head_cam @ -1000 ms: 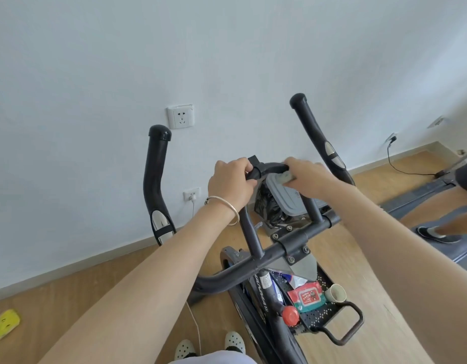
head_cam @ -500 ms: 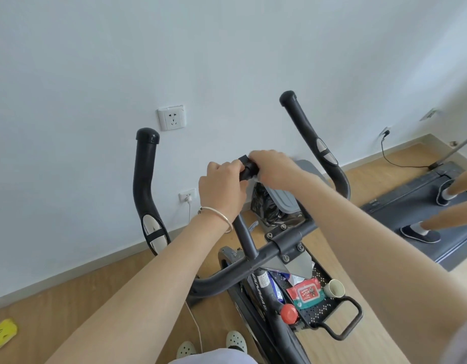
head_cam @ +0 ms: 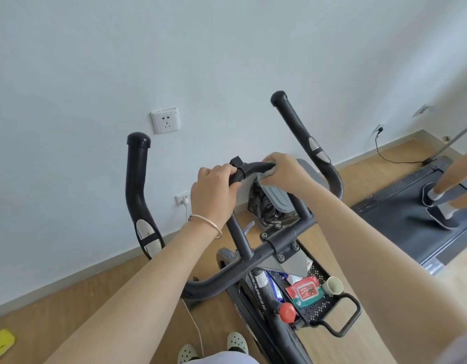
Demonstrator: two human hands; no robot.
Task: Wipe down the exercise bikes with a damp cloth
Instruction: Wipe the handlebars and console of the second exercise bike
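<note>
The black exercise bike (head_cam: pixel 263 253) stands in front of me against a white wall. Its handlebar has two upright horns and a small curved centre bar (head_cam: pixel 253 168). My left hand (head_cam: pixel 214 193) grips the left end of that centre bar. My right hand (head_cam: pixel 284 174) holds a grey cloth (head_cam: pixel 265 178) wrapped over the bar's right part; only a fold shows under the fingers. A grey console (head_cam: pixel 278 200) sits just below both hands.
A black mesh basket (head_cam: pixel 342 308) on the frame holds a red wipes pack (head_cam: pixel 305 290) and a small cup (head_cam: pixel 333 285). To the right lies a treadmill (head_cam: pixel 400 216) with another person's legs (head_cam: pixel 452 177) on it. A wall socket (head_cam: pixel 165 124) is behind the bike, a yellow object (head_cam: pixel 2 340) on the floor.
My right hand slid the cloth left along the centre bar until it met my left hand, then back to the right. My left hand kept its grip.
</note>
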